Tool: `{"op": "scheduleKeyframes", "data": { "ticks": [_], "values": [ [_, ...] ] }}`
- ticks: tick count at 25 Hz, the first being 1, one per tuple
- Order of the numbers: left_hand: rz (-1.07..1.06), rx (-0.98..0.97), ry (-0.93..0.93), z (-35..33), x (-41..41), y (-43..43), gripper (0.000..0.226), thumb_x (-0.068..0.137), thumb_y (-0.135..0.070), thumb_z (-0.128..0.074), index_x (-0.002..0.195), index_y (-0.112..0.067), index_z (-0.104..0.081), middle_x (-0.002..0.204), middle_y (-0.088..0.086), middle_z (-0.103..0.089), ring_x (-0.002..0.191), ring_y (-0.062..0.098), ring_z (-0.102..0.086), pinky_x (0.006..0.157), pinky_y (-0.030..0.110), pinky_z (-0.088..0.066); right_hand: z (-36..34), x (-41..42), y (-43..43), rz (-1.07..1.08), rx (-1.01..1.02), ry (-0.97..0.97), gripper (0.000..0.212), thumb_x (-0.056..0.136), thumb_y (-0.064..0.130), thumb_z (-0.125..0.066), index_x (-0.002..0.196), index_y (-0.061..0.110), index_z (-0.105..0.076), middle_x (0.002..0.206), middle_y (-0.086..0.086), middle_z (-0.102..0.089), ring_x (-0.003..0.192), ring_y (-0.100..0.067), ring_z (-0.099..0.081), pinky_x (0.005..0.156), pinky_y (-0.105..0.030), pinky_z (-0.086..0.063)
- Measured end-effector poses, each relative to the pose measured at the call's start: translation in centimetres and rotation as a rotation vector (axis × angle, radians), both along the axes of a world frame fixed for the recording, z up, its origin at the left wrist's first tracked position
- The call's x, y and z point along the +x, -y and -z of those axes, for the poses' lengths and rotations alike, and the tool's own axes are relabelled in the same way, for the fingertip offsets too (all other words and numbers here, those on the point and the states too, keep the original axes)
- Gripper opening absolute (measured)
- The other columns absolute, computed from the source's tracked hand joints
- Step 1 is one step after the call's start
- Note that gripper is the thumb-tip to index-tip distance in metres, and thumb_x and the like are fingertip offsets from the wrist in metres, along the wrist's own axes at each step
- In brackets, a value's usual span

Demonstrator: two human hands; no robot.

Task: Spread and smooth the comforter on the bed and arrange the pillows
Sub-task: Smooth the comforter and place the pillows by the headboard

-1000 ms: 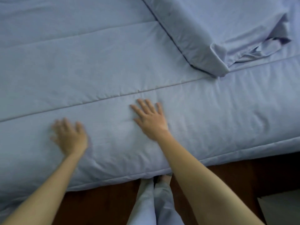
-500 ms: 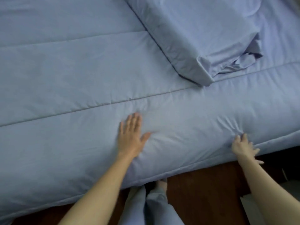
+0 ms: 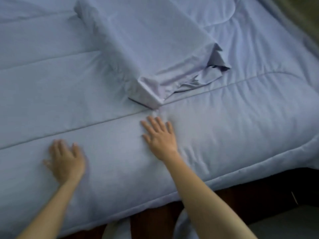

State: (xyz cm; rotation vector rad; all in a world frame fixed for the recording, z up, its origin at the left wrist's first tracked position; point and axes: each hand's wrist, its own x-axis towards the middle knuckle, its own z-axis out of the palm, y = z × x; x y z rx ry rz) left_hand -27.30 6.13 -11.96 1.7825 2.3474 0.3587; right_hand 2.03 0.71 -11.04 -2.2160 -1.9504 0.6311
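A light blue quilted comforter point(image 3: 233, 128) covers the bed, with stitched seams running across it and fine wrinkles at the right. A pillow point(image 3: 148, 49) in a matching blue case lies diagonally on top, its loose open end crumpled toward the right. My left hand point(image 3: 66, 161) lies flat on the comforter near the front edge, fingers straight. My right hand point(image 3: 159, 135) presses flat on the comforter just below the pillow's near corner, fingers spread. Neither hand holds fabric.
The comforter's near edge point(image 3: 189, 188) hangs over the bed side above a dark wooden floor point(image 3: 151, 223). My legs in light trousers point(image 3: 119, 230) stand against the bed. A grey mat point(image 3: 284, 223) lies at the lower right.
My left hand slid left along the comforter. My right hand moved from the right edge back to the middle, below the pillow's corner. The view shifted right, showing more of the pillow.
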Motion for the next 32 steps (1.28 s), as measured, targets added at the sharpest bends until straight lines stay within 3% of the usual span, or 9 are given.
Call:
{"op": "scheduleKeyframes", "data": {
  "ticks": [4, 10, 14, 18, 20, 22, 25, 29, 32],
  "values": [
    [0.498, 0.151, 0.121, 0.1, 23.5, 4.7, 0.054, 0.091, -0.029, -0.035, 0.133, 0.003, -0.049, 0.14, 0.023, -0.048, 0.132, 0.039, -0.043, 0.106, 0.062, -0.024, 1.2, 20.0, 7.3, 0.303, 0.082, 0.152, 0.057, 0.092, 0.052, -0.021, 0.147, 0.04, -0.026, 0.158, 0.011, -0.021, 0.147, -0.017, -0.017, 0.117, -0.044, -0.007],
    [1.017, -0.033, 0.05, -0.7, 44.2, 9.8, 0.061, 0.093, -0.041, -0.028, 0.145, -0.011, -0.037, 0.152, 0.005, -0.035, 0.142, 0.025, -0.031, 0.114, 0.053, -0.013, 1.4, 36.8, 15.4, 0.526, 0.021, 0.218, 0.059, 0.09, 0.052, -0.019, 0.147, 0.039, -0.023, 0.159, 0.009, -0.019, 0.147, -0.02, -0.016, 0.116, -0.047, -0.01],
    [0.833, -0.064, -0.145, 0.9, 37.3, 7.7, 0.063, 0.091, -0.045, -0.029, 0.147, -0.016, -0.033, 0.154, 0.001, -0.033, 0.142, 0.018, -0.031, 0.115, 0.046, -0.02, 0.1, 43.4, 17.7, 0.792, -0.066, 0.212, 0.054, 0.095, 0.048, -0.02, 0.148, 0.04, -0.016, 0.161, 0.006, -0.011, 0.148, -0.02, -0.009, 0.113, -0.061, -0.006],
    [0.393, -0.178, -0.196, 0.8, 24.9, 6.4, 0.066, 0.091, -0.045, -0.023, 0.148, -0.014, -0.03, 0.156, 0.003, -0.028, 0.145, 0.019, -0.025, 0.115, 0.049, -0.016, -3.1, 42.1, 11.4, 1.234, 0.102, 0.056, 0.051, 0.096, 0.032, -0.034, 0.145, 0.018, -0.033, 0.153, -0.014, -0.03, 0.144, -0.028, -0.022, 0.11, -0.069, -0.006],
    [0.183, -0.261, -0.22, 0.2, 20.6, 5.3, 0.06, 0.097, -0.041, -0.025, 0.15, -0.013, -0.024, 0.159, 0.002, -0.019, 0.147, 0.018, -0.017, 0.116, 0.053, -0.011, -3.7, 36.4, 5.8, 1.021, 0.284, -0.078, 0.05, 0.093, 0.029, -0.042, 0.14, 0.013, -0.04, 0.147, -0.016, -0.04, 0.138, -0.031, -0.034, 0.112, -0.062, -0.017],
    [0.027, -0.337, -0.272, -0.8, 18.2, 4.0, 0.058, 0.098, -0.037, -0.024, 0.15, -0.011, -0.023, 0.16, 0.002, -0.015, 0.147, 0.019, -0.013, 0.115, 0.058, -0.007, -3.2, 28.6, 1.3, 0.478, 0.347, -0.155, 0.045, 0.091, 0.025, -0.044, 0.133, 0.013, -0.051, 0.143, -0.015, -0.046, 0.13, -0.034, -0.045, 0.107, -0.057, -0.031],
    [-0.109, -0.25, -0.242, -1.4, 19.3, 3.6, 0.051, 0.096, -0.026, -0.028, 0.139, -0.001, -0.039, 0.152, 0.014, -0.033, 0.14, 0.028, -0.029, 0.113, 0.062, -0.008, -1.7, 21.3, -0.5, -0.279, 0.024, -0.03, 0.045, 0.099, 0.031, -0.034, 0.144, 0.033, -0.035, 0.158, 0.003, -0.024, 0.146, -0.02, -0.021, 0.118, -0.052, -0.012],
    [0.26, 0.093, -0.01, -0.7, 29.0, 6.7, 0.043, 0.089, -0.019, -0.041, 0.128, -0.006, -0.054, 0.141, 0.015, -0.047, 0.133, 0.029, -0.043, 0.112, 0.055, -0.014, 0.0, 29.0, -0.5, -0.031, 0.087, 0.074, 0.049, 0.099, 0.038, -0.029, 0.148, 0.038, -0.023, 0.16, 0.009, -0.017, 0.148, -0.017, -0.013, 0.117, -0.047, -0.005],
    [0.662, 0.111, 0.047, -0.2, 38.6, 8.8, 0.047, 0.091, -0.028, -0.037, 0.132, -0.011, -0.054, 0.142, 0.009, -0.05, 0.133, 0.024, -0.045, 0.111, 0.054, -0.02, 0.2, 39.5, 2.4, 0.317, 0.065, 0.152, 0.05, 0.099, 0.038, -0.029, 0.148, 0.036, -0.024, 0.16, 0.006, -0.018, 0.148, -0.02, -0.012, 0.118, -0.049, -0.005]
  ]
}}
